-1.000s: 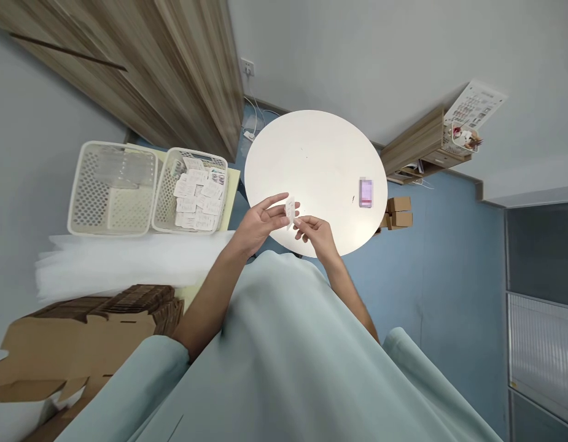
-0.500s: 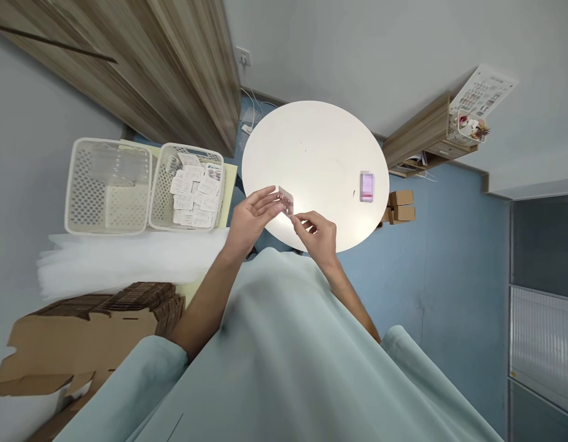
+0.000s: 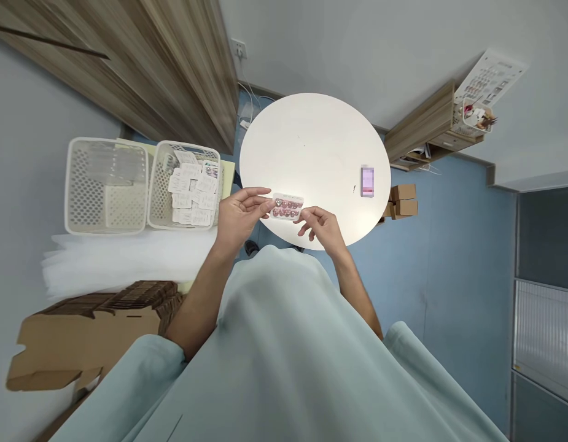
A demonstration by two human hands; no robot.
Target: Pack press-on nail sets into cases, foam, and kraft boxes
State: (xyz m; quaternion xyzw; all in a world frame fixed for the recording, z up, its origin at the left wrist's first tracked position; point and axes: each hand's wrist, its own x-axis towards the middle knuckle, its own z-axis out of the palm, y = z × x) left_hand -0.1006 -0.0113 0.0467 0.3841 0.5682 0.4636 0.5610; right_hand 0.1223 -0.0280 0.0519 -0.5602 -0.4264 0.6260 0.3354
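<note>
A small flat clear pack (image 3: 287,207) with two rows of shiny pink, rounded pieces is held above the near edge of the round white table (image 3: 311,135). My left hand (image 3: 240,215) pinches its left end between thumb and fingers. At the other end, my right hand (image 3: 324,228) grips the lower right corner with thumb and forefinger, its other fingers loosely curled. The face with the pink pieces is turned up toward me. What exactly these pieces are is too small to tell.
On the table's right lies a phone (image 3: 367,182) with a lit screen. To the left stand a white basket of printed cards (image 3: 191,190) and a second basket (image 3: 72,184) with clear plastic inside. White wrapping sheets (image 3: 127,261) and folded cardboard boxes (image 3: 94,337) lie nearer me.
The pack has turned from a steep tilt to lie nearly level, its pink pieces now plainly visible. My hands have spread a little apart, the left going left and the right going right.
</note>
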